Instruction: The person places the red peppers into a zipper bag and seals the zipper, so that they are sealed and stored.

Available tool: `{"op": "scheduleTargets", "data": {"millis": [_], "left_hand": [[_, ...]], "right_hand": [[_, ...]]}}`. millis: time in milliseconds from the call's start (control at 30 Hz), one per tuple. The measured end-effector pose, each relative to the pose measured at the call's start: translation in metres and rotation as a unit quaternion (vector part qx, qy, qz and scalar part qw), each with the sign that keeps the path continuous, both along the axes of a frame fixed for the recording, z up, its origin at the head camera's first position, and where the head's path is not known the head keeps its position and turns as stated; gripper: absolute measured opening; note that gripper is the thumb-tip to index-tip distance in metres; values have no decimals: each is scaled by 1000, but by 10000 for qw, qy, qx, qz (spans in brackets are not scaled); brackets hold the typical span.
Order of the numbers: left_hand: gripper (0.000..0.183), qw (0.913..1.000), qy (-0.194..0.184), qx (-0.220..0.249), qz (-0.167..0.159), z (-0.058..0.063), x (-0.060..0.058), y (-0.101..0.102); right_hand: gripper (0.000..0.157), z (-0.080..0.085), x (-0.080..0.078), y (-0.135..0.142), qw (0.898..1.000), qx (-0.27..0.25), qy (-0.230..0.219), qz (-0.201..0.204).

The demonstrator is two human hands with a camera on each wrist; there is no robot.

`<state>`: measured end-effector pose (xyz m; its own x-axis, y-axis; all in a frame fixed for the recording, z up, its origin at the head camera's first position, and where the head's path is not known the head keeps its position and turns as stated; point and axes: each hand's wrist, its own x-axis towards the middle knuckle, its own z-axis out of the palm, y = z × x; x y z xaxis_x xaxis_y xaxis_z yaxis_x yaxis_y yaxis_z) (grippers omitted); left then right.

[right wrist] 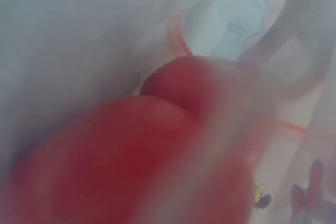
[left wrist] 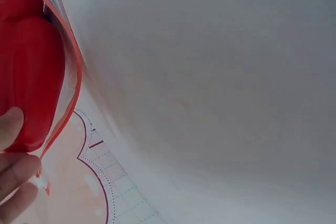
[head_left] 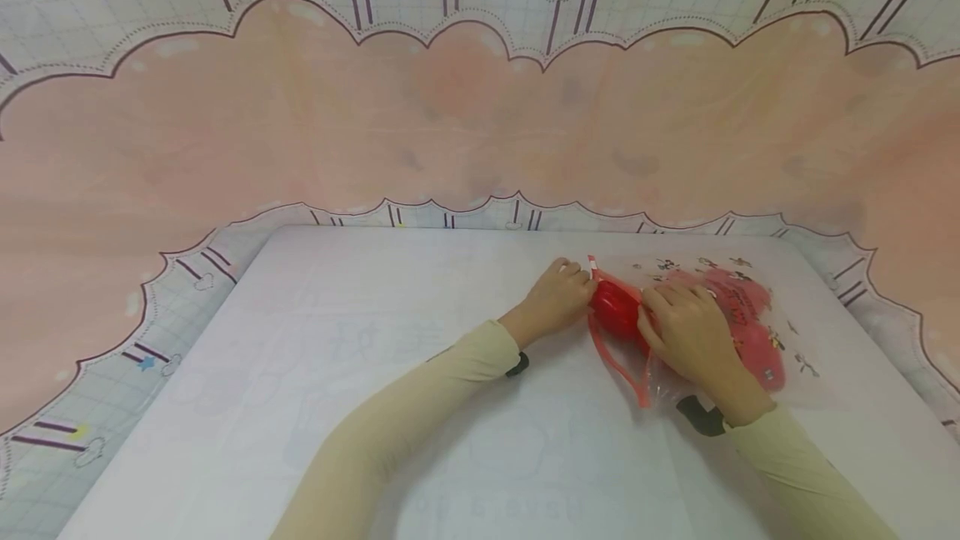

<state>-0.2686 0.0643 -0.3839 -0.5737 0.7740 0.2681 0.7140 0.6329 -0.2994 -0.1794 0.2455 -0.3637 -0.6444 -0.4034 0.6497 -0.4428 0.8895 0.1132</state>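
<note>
A shiny red bell pepper (head_left: 617, 309) lies at the mouth of a clear zip bag (head_left: 798, 332) with a red-orange zip edge, right of the table's middle. At the mouth's left side my left hand (head_left: 561, 294) pinches the pepper's end; its thumb (left wrist: 9, 128) lies on the red skin, other fingers below. My right hand (head_left: 686, 332) has curled fingers gripping the bag near its mouth, against the pepper's right side. Hazy film covers much of the right wrist view, where rounded red lobes (right wrist: 115, 150) fill the foreground. My right fingertips are hidden there.
The bag lies on a white tabletop (head_left: 360, 290). Dark small prints and red patches (head_left: 742, 307) show on the bag; whether the patches are print or contents I cannot tell. A peach and white patterned cloth (head_left: 450, 132) hangs behind and around the table.
</note>
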Motion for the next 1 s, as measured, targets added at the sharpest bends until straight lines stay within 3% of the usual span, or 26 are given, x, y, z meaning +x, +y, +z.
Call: {"op": "scheduleTargets", "data": {"millis": [200,400,567,733,1000], "left_hand": [[27,9994,252,-34,216,-6,-6,10],[30,9978,-8,49,668,-4,-14,19],[35,9962,-227,39,838,-5,-23,17],[38,9970,-351,-236,651,-7,-36,4],[39,9964,422,-701,-224,-1,-54,-16]], "right_hand": [[20,-1,1,0,10000,-27,-75,6],[18,-3,2,-1,9999,-26,-113,43],[18,-4,2,-4,9995,-3,-302,38],[17,-7,0,-6,9989,83,-449,135],[20,-17,-2,-13,9932,665,-917,252]]}}
